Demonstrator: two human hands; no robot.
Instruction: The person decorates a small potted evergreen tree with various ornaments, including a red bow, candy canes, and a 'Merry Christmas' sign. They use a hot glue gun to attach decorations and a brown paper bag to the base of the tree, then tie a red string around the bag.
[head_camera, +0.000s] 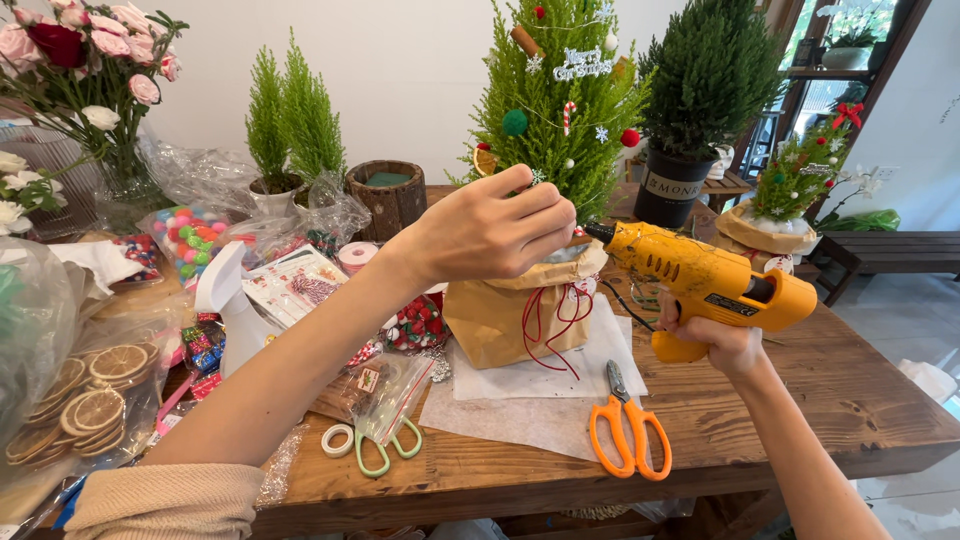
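My right hand (715, 345) grips the handle of a yellow glue gun (705, 280), whose dark nozzle points left at my left hand. My left hand (490, 230) is raised in front of a small decorated conifer (560, 100), fingers pinched together at the nozzle tip; what they pinch is too small to see. The little tree stands in a brown paper wrap (500, 315) tied with red string, on white paper.
Orange scissors (625, 430) and green scissors (385, 450) lie near the wooden table's front edge (800, 400). At left are bags of dried orange slices (85, 400), pom-poms (190, 235), a white spray bottle (225, 300) and flowers. More potted conifers (705, 80) stand behind.
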